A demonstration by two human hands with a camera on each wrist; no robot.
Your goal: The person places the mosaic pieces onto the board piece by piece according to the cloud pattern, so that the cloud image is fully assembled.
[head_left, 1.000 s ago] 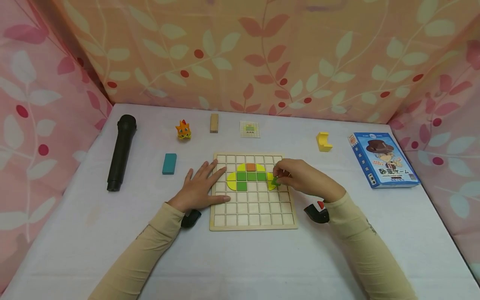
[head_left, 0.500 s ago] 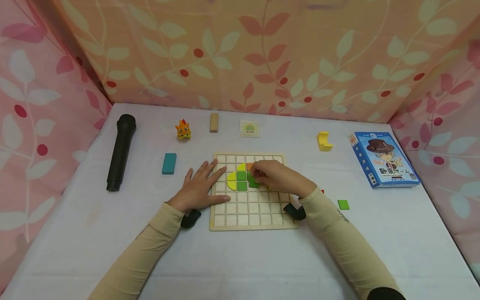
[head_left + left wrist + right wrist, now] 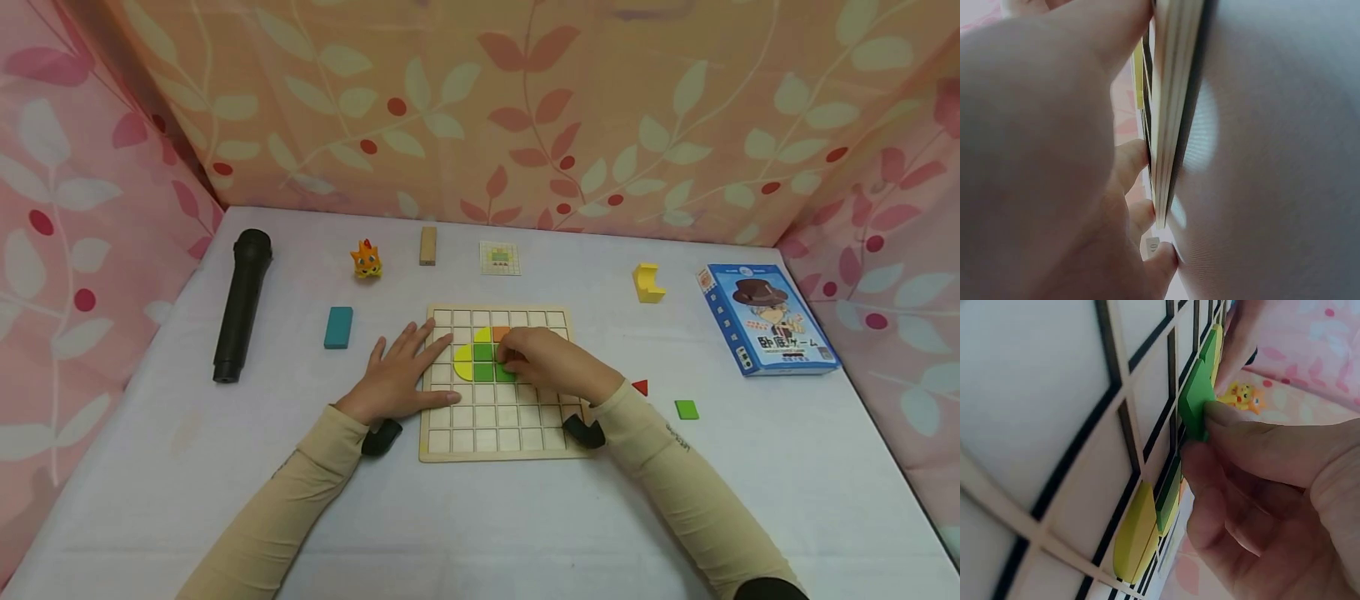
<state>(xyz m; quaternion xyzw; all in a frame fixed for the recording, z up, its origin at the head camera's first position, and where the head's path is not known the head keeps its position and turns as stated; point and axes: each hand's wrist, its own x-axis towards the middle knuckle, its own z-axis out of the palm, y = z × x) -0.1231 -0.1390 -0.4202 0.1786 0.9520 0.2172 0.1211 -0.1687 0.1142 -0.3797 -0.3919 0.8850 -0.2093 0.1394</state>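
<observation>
A wooden grid board [image 3: 506, 440] lies flat on the white table with green, yellow and orange tiles forming a pattern in its upper part. My left hand [image 3: 397, 375] rests spread across the board's left edge, its fingers extended; the left wrist view shows fingertips against the wooden edge [image 3: 1175, 94]. Over the pattern's right part, my right hand [image 3: 558, 362] pinches a green square tile [image 3: 1196, 400] between thumb and fingers. That tile tilts slightly over its cell beside another green tile [image 3: 483, 372]. A yellow rounded tile [image 3: 1135, 537] sits further along. The hand hides the pattern's right side from above.
A loose green tile [image 3: 686, 409] and a red triangle [image 3: 640, 387] lie near the right forearm. Behind stand a pattern card [image 3: 499, 258], wooden block [image 3: 428, 246], orange toy [image 3: 367, 260] and yellow piece [image 3: 648, 283]. Outward are a teal block [image 3: 338, 327], microphone [image 3: 243, 304] and blue box [image 3: 772, 321].
The right hand has moved left across the board with the green tile, from the pattern's right end toward its middle. A loose green tile is now uncovered. The left hand stays still.
</observation>
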